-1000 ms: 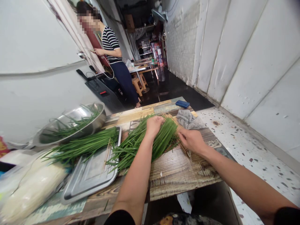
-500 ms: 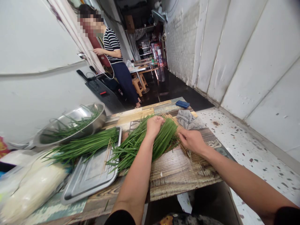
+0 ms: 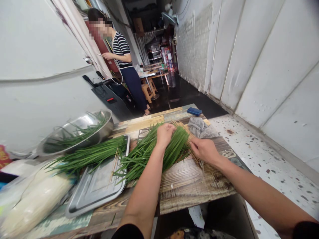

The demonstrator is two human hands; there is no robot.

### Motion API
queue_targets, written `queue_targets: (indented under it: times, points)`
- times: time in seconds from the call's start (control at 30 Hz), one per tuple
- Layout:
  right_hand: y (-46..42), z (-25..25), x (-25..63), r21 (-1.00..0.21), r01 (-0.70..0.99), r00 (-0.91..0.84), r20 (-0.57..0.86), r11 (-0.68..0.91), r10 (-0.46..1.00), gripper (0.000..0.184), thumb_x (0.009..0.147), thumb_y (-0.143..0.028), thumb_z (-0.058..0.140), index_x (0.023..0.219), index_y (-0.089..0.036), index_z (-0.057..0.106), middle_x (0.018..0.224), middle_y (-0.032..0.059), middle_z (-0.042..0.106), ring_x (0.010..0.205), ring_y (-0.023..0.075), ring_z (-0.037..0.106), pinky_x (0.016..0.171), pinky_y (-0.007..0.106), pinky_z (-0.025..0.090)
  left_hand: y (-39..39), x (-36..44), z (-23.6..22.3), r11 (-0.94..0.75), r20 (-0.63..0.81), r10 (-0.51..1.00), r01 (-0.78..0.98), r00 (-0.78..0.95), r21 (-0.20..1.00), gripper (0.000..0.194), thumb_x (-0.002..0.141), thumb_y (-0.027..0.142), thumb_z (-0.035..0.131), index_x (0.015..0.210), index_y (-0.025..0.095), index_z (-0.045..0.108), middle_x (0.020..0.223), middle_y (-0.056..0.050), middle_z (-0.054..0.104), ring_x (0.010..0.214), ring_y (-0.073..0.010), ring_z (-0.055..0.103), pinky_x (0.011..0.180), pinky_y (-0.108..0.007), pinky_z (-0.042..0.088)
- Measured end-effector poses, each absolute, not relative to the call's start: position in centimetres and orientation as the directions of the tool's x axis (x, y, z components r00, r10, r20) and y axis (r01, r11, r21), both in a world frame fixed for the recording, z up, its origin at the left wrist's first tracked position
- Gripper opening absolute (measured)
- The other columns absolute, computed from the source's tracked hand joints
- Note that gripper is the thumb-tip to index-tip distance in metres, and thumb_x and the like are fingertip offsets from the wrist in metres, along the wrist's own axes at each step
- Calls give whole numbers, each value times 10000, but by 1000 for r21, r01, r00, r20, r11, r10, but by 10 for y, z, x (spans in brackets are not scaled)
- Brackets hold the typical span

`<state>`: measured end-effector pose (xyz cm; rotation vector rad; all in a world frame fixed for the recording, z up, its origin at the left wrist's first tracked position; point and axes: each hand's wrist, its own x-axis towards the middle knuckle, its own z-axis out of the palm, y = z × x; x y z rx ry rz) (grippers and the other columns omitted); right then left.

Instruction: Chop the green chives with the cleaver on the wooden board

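A loose pile of green garlic chives (image 3: 174,146) lies on the wooden-patterned table. My left hand (image 3: 164,134) is over the pile's far side, its fingers closed in a pinch; what they grip is hidden. At the pile's right end, my right hand (image 3: 203,149) is closed, thumb and fingertips together beside thin bamboo skewers (image 3: 184,126). Whether it holds a skewer or a chive end cannot be made out. The skewers lie in a bundle under and beyond this hand. To the left, a neater bunch of chives (image 3: 94,154) rests across a metal tray (image 3: 99,196) with a few skewers on it.
A steel bowl (image 3: 106,127) with more chives stands at the back left. Filled plastic bags (image 3: 40,196) sit at the front left. A grey cloth (image 3: 200,127) and a blue box (image 3: 194,111) lie at the far right. A person (image 3: 122,49) stands beyond the table.
My hands stay almost in place, with only a very slight shift of the left. The person in the background has moved a little to the right.
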<state>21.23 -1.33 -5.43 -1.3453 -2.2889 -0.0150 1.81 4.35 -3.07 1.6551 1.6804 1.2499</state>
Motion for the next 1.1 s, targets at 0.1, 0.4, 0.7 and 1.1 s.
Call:
queue_targets:
  times: [0.1, 0.4, 0.7, 1.1]
  points:
    - [-13, -55, 212, -226, 828, -398, 406, 512, 823, 338, 887, -316, 348, 768, -168, 627, 665, 54, 667, 559, 123, 551, 544, 258, 226, 41, 17, -29, -161, 285, 948, 556, -143, 815, 159, 733, 241, 575, 772, 136, 687, 740, -38, 707, 687, -146, 643, 708, -259, 490]
    - [-13, -49, 214, -172, 867, -396, 331, 468, 856, 264, 852, -285, 384, 780, -173, 612, 662, 53, 668, 571, 132, 565, 528, 252, 214, 34, -20, -2, -117, 347, 933, 834, -93, 540, 224, 789, 202, 530, 904, 196, 723, 978, -59, 706, 960, -217, 614, 900, -339, 417]
    - [-17, -40, 217, -98, 890, -413, 239, 445, 879, 221, 808, -281, 431, 729, -171, 606, 658, 67, 670, 594, 147, 592, 515, 255, 220, 33, -4, -15, -122, 201, 977, 955, 68, 271, 128, 741, 317, 624, 741, 241, 728, 828, -73, 664, 914, -264, 554, 865, -422, 323]
    - [-16, -44, 216, -132, 876, -409, 303, 463, 861, 226, 817, -277, 410, 748, -173, 599, 648, 50, 668, 575, 132, 570, 523, 257, 184, 33, 15, -16, 18, 156, 984, 925, -84, 380, 129, 762, 299, 592, 770, 240, 708, 842, -23, 693, 883, -224, 585, 873, -430, 319]
